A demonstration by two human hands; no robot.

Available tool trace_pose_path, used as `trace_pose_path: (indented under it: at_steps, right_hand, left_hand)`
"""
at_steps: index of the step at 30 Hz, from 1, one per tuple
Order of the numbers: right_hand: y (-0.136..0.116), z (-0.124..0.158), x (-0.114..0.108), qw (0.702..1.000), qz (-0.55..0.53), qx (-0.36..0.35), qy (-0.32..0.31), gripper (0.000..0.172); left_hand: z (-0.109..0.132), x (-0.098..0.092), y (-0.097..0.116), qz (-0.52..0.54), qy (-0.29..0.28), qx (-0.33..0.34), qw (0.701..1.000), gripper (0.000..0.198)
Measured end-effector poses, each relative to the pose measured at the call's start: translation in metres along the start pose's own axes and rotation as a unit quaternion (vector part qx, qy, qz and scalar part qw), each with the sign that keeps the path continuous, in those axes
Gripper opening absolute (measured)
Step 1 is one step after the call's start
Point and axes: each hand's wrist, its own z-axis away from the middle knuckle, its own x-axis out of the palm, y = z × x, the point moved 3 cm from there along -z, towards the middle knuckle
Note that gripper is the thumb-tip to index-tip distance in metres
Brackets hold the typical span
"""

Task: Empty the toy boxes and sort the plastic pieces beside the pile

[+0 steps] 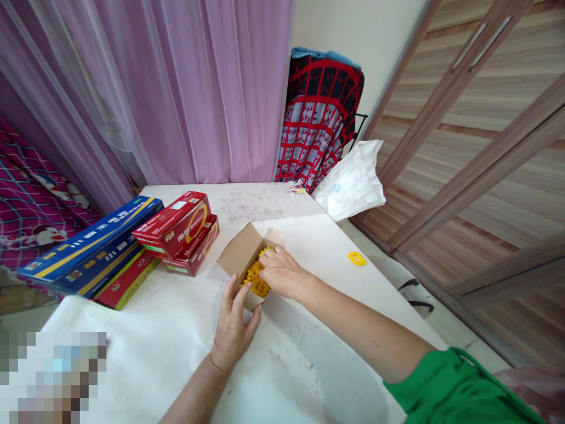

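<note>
An open cardboard box (241,250) stands on the white-covered table, its flaps raised. Yellow plastic pieces (256,284) with toothed edges and square holes fill it. My left hand (233,324) grips the box's near end, with fingers over the rim and the thumb at the corner. Over the right side of the box, my right hand (282,272) has its fingers bent down onto the yellow pieces. Its fingertips are partly hidden, pressed in among them. A single yellow plastic piece (356,259) lies apart near the table's right edge.
Red boxes (174,227) are stacked at the left, beside a long blue box (110,241) lying over a red and green box (128,280). A white plastic bag (353,182) hangs over the far right corner. The table's right edge (386,282) drops to the floor.
</note>
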Motion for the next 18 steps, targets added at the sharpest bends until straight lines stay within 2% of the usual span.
trace_pose_path:
  at_steps: [8, 11, 15, 18]
  right_hand:
    - [-0.0007, 0.0028, -0.0052, 0.999, -0.025, 0.003, -0.047, 0.021]
    - [0.0018, 0.0056, -0.0056, 0.998, -0.046, 0.016, -0.033, 0.022]
    - [0.0016, 0.0037, -0.0006, 0.998, -0.041, -0.016, -0.048, 0.020]
    - [0.0007, 0.0009, 0.0015, 0.997, -0.042, -0.015, -0.056, 0.022]
  left_hand:
    - [0.0012, 0.0010, -0.0012, 0.003, -0.003, -0.008, 1.000, 0.055]
    - [0.0012, 0.0009, -0.0010, 0.002, -0.001, -0.011, 1.000, 0.056]
    - [-0.0001, 0.0000, -0.0004, -0.007, 0.002, -0.011, 1.000, 0.055]
    - [-0.0012, -0.0008, -0.0001, -0.017, -0.005, -0.008, 1.000, 0.051]
